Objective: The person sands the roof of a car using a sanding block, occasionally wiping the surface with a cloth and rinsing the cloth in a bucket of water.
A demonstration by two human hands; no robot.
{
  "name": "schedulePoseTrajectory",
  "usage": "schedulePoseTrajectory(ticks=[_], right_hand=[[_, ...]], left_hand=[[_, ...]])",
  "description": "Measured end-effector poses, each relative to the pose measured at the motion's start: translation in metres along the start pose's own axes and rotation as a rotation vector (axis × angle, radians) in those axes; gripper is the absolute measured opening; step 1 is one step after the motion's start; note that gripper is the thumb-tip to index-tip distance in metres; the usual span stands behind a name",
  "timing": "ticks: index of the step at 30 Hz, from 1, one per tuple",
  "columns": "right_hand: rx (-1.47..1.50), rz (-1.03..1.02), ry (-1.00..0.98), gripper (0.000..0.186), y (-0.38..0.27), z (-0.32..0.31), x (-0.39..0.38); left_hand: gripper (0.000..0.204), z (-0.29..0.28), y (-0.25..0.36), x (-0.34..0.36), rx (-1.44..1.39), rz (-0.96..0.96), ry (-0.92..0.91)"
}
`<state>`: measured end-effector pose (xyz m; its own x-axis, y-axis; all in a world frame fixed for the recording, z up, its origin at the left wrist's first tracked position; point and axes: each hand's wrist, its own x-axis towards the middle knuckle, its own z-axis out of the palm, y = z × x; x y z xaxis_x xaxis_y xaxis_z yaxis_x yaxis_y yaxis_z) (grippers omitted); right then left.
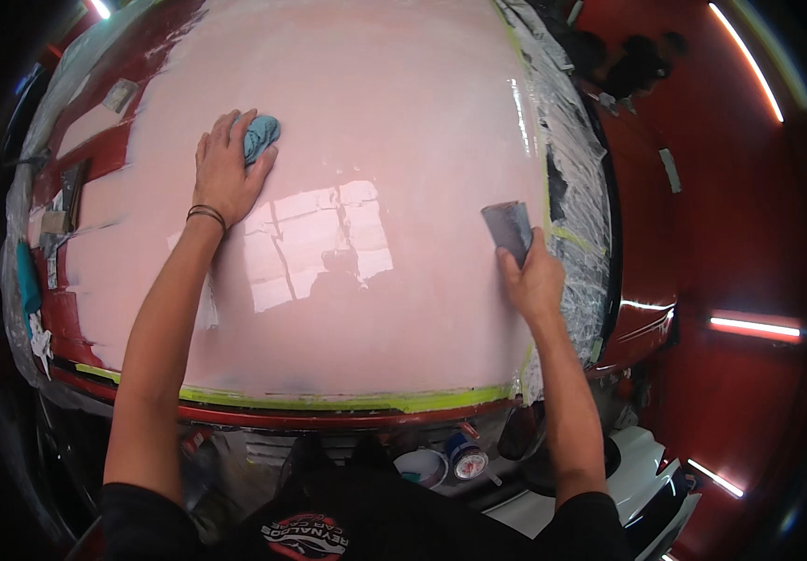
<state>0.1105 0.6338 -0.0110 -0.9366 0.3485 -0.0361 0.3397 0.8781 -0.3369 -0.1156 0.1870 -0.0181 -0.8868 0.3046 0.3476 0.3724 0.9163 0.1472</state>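
A broad panel with a wet, glossy, pale pink coat [422,122] lies before me, reflecting a bright window. At its upper left, my left hand [228,173] rests on the surface and grips a bunched blue-green cloth [261,136] at its fingertips. Toward the right edge, my right hand [536,276] holds a grey sanding block [509,229] between thumb and fingers. The block is tilted, and whether its face touches the panel I cannot tell.
Yellow-green masking tape [403,403] borders the near and right edges. Crumpled clear plastic sheeting [585,206] covers the right side. Several small blocks and sandpaper pieces [55,222] lie at the left, near a teal bottle-shaped item [28,278]. Below stands a white bucket [420,467].
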Motion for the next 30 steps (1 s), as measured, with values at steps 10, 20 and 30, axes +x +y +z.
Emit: schedulePoseTrajectory(ticks=[10, 20, 30], right_hand=[[-0.143, -0.016, 0.197, 0.068, 0.079, -0.009, 0.305], [-0.056, -0.2, -0.041, 0.067, -0.005, -0.006, 0.072], [-0.309, -0.154, 0.171, 0.07, 0.03, -0.005, 0.392]], left_hand=[[0.066, 0.002, 0.018, 0.011, -0.072, 0.02, -0.028], [0.066, -0.01, 0.004, 0.0, -0.04, -0.044, -0.041], [0.066, -0.004, 0.016, 0.01, -0.095, 0.008, -0.04]])
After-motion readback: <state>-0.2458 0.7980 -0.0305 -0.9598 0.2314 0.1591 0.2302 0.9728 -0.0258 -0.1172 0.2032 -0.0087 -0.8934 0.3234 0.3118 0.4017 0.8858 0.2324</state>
